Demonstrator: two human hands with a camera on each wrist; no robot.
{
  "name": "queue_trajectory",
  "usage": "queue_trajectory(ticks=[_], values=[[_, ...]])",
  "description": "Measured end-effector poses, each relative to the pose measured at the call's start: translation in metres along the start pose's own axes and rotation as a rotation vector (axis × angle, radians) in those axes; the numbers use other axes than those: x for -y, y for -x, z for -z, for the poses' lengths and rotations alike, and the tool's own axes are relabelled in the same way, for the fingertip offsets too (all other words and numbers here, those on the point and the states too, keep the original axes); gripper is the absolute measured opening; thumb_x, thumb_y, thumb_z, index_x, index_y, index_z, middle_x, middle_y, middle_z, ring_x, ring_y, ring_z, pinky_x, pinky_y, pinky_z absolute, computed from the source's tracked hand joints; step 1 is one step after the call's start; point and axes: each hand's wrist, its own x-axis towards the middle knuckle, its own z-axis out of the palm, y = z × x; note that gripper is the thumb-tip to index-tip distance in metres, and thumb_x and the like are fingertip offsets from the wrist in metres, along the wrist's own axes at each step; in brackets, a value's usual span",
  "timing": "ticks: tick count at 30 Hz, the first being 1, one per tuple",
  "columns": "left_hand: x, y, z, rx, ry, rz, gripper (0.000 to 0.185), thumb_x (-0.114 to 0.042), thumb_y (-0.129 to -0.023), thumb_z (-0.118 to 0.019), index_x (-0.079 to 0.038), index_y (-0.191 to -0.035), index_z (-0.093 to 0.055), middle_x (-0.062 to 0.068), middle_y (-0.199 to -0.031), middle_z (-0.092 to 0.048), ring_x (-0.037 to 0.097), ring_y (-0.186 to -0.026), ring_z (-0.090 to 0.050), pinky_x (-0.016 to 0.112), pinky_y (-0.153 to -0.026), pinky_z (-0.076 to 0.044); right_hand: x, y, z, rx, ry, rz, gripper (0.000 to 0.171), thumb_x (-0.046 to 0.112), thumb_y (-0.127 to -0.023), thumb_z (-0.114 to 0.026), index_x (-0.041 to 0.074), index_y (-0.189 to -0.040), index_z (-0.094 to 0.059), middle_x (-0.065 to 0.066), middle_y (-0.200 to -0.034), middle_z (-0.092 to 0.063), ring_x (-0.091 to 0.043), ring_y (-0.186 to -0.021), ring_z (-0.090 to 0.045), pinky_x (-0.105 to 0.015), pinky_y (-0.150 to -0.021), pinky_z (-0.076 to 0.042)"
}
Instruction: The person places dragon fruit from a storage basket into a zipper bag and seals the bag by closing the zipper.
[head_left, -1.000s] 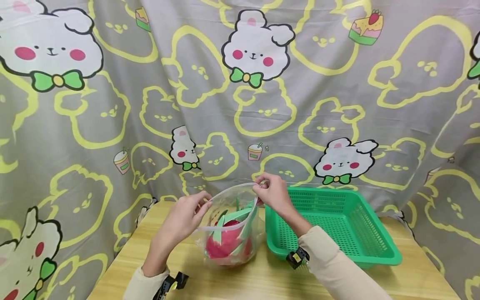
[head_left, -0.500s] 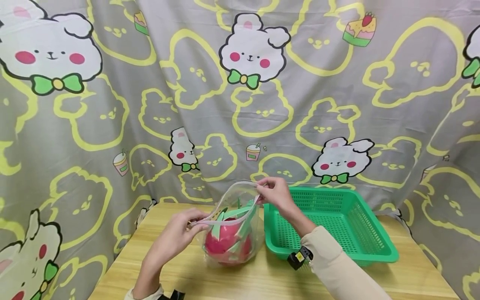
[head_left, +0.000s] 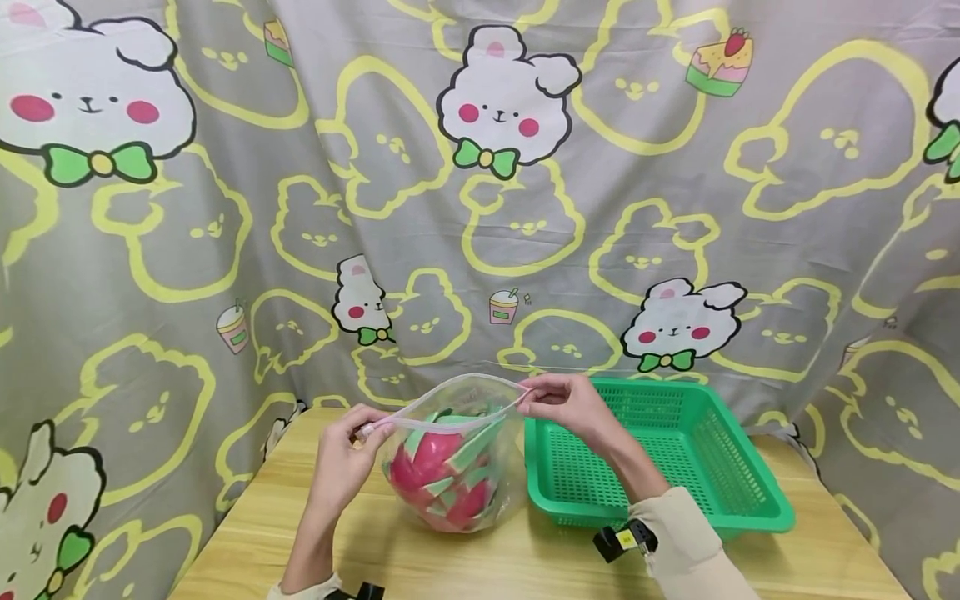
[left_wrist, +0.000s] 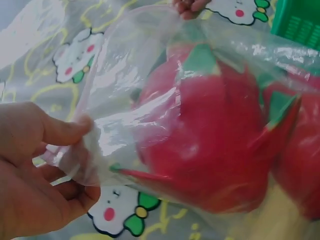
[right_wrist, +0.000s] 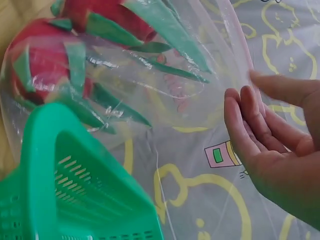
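Two hands working one clear plastic zip-top bag, sitting on the light wooden tabletop. Left hand is pinching the bag's left top corner: thumb and fingers are clamping the bunched plastic there. Right hand is pinching the right end of the zip strip at its fingertips; in the right wrist view the fingers are lying loosely curled against the plastic. Bag mouth is stretching in a taut line between the two sets of fingers. Below that line, inside the bag: red dragon fruits with green scales, two lobes showing in the left wrist view, exact count unclear. One green plastic mesh basket is sitting just right of the right-hand fingers, beside the bag. One grey cartoon-bunny curtain is hanging behind.
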Motion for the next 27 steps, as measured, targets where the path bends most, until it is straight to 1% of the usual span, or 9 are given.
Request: queue_trajectory(ticks=[3,5,8,10,12,16,19,23,27], values=[[0.006,-0.001,-0.003,-0.041,0.108,0.06,0.008,0.003,-0.09,-0.075,-0.005,-0.089,-0.076,0.008,-0.085,-0.068,0.012,-0.077,-0.053,0.019,-0.069,-0.045,-0.003,0.004,-0.002,-0.055,0.093,0.046,0.028,0.011,-0.09,-0.08,-0.004,-0.112,-0.074,-0.011,-0.095,-0.074,-0.019,-0.087,-0.07,-0.03,-0.077,-0.057],[0.009,-0.002,-0.005,-0.066,0.154,0.072,0.007,0.002,-0.09,-0.075,-0.005,-0.09,-0.076,0.01,-0.086,-0.069,0.011,-0.078,-0.055,0.018,-0.069,-0.046,-0.005,0.007,-0.002,-0.112,0.14,0.059,0.02,0.014,-0.09,-0.081,0.0,-0.103,-0.076,-0.009,-0.094,-0.074,-0.021,-0.086,-0.068,-0.031,-0.076,-0.056],[0.012,-0.004,-0.008,-0.106,0.179,0.042,0.008,0.003,-0.089,-0.076,-0.004,-0.088,-0.077,0.011,-0.086,-0.07,0.011,-0.078,-0.059,0.016,-0.07,-0.048,-0.009,0.012,-0.002,-0.186,0.171,0.052,0.013,0.016,-0.09,-0.081,0.006,-0.097,-0.078,-0.009,-0.098,-0.074,-0.024,-0.091,-0.069,-0.037,-0.079,-0.057],[0.014,-0.006,-0.011,-0.125,0.177,0.015,0.009,0.004,-0.088,-0.076,-0.004,-0.088,-0.078,0.011,-0.086,-0.07,0.011,-0.078,-0.06,0.016,-0.07,-0.049,-0.011,0.015,-0.001,-0.228,0.185,0.058,0.011,0.016,-0.09,-0.081,0.007,-0.095,-0.078,-0.01,-0.103,-0.073,-0.024,-0.096,-0.069,-0.04,-0.084,-0.057],[0.015,-0.008,-0.015,-0.143,0.172,-0.005,0.01,0.005,-0.087,-0.077,-0.004,-0.087,-0.078,0.01,-0.086,-0.07,0.011,-0.078,-0.061,0.015,-0.069,-0.049,-0.014,0.017,-0.001,-0.257,0.184,0.073,0.01,0.016,-0.09,-0.08,0.007,-0.094,-0.078,-0.011,-0.109,-0.073,-0.023,-0.1,-0.07,-0.04,-0.088,-0.056],[0.019,-0.013,-0.021,-0.163,0.159,-0.021,0.009,0.005,-0.087,-0.076,-0.004,-0.088,-0.076,0.009,-0.086,-0.069,0.011,-0.076,-0.059,0.015,-0.068,-0.048,-0.022,0.017,-0.005,-0.229,0.107,0.132,0.013,0.015,-0.096,-0.074,0.002,-0.097,-0.073,-0.013,-0.117,-0.072,-0.023,-0.105,-0.07,-0.034,-0.091,-0.054],[0.021,-0.016,-0.025,-0.135,0.191,-0.01,0.005,0.004,-0.091,-0.072,-0.001,-0.093,-0.074,0.011,-0.089,-0.069,0.011,-0.077,-0.059,0.016,-0.069,-0.048,-0.031,0.016,-0.01,-0.208,-0.005,0.138,0.015,0.012,-0.1,-0.068,-0.002,-0.103,-0.066,-0.019,-0.114,-0.073,-0.02,-0.098,-0.07,-0.028,-0.084,-0.055],[0.024,-0.018,-0.028,-0.105,0.226,0.044,0.003,0.001,-0.094,-0.07,0.0,-0.095,-0.073,0.014,-0.089,-0.07,0.011,-0.072,-0.06,0.017,-0.065,-0.049,-0.041,0.015,-0.017,-0.285,-0.082,0.122,0.016,0.009,-0.101,-0.065,-0.006,-0.106,-0.062,-0.019,-0.102,-0.074,-0.015,-0.09,-0.069,-0.026,-0.08,-0.055],[0.026,-0.018,-0.031,-0.112,0.232,0.089,0.003,-0.002,-0.094,-0.071,0.0,-0.094,-0.074,0.014,-0.087,-0.071,0.013,-0.068,-0.061,0.019,-0.062,-0.05,-0.047,0.014,-0.021,-0.344,-0.132,0.097,0.022,0.013,-0.101,-0.066,-0.007,-0.11,-0.061,-0.016,-0.102,-0.075,-0.016,-0.095,-0.071,-0.029,-0.086,-0.056]])
